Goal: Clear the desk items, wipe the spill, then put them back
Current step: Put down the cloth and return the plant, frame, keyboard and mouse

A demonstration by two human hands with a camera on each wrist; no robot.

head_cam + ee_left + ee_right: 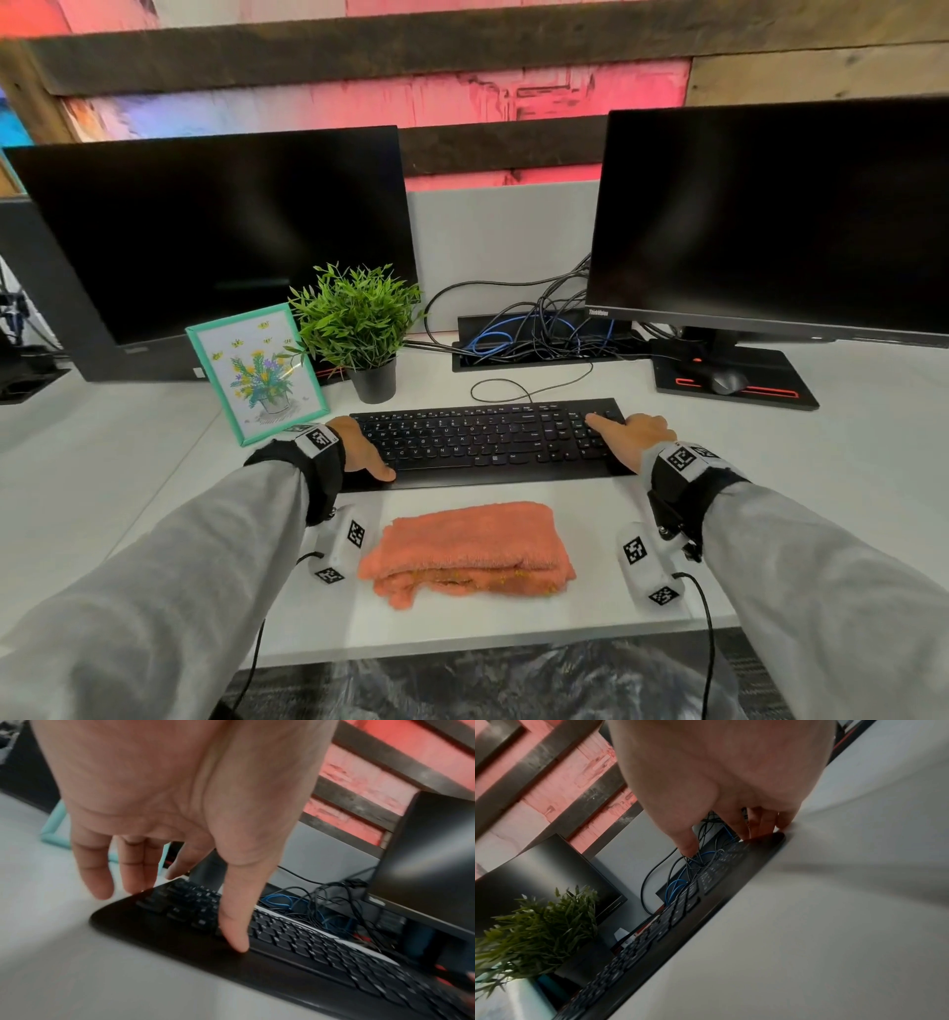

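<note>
Keyboard [488, 437], black, is lying at centre frame on the white counter [847, 462], with a hand at each end. Left hand [359, 447] is gripping its left end, thumb lying on the front rim, fingers reaching past the edge. Right hand [629, 434] is gripping the right end, fingers curling over the far corner. Orange cloth [467, 552], folded, is sitting just below the keyboard. Framed picture [257, 372] and potted plant [359, 329] are standing at upper left of the keyboard.
</note>
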